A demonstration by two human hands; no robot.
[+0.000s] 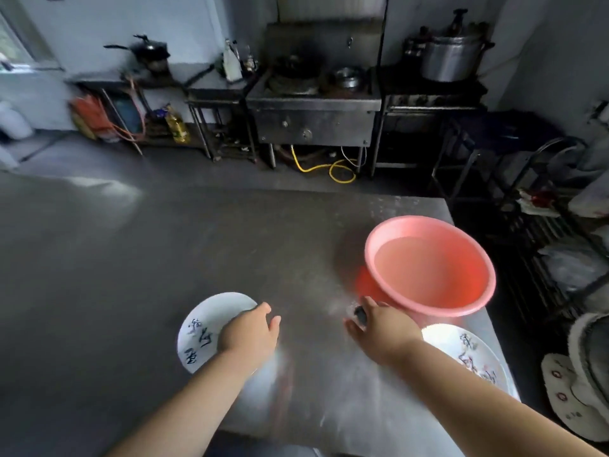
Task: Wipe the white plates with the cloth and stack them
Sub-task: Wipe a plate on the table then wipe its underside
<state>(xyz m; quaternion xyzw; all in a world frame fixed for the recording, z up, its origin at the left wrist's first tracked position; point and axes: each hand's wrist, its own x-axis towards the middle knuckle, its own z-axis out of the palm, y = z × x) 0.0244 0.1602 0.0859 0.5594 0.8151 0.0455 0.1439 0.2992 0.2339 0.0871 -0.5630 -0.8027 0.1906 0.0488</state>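
Two white plates here, both with dark brush writing on them. Left plate [206, 328] sits on the steel desk [131, 275] at about 7 o'clock; the left hand [248, 334] rests on its right edge, fingers curled over the rim. Second plate [468, 354] is at 4 o'clock, partly under the right forearm. The right hand [379, 328] pinches something small and dark [360, 315]; can't tell what it is. One pink basin [431, 265] holding water stands just beyond, around 2 o'clock. One stove [313, 103] sits far back at 12.
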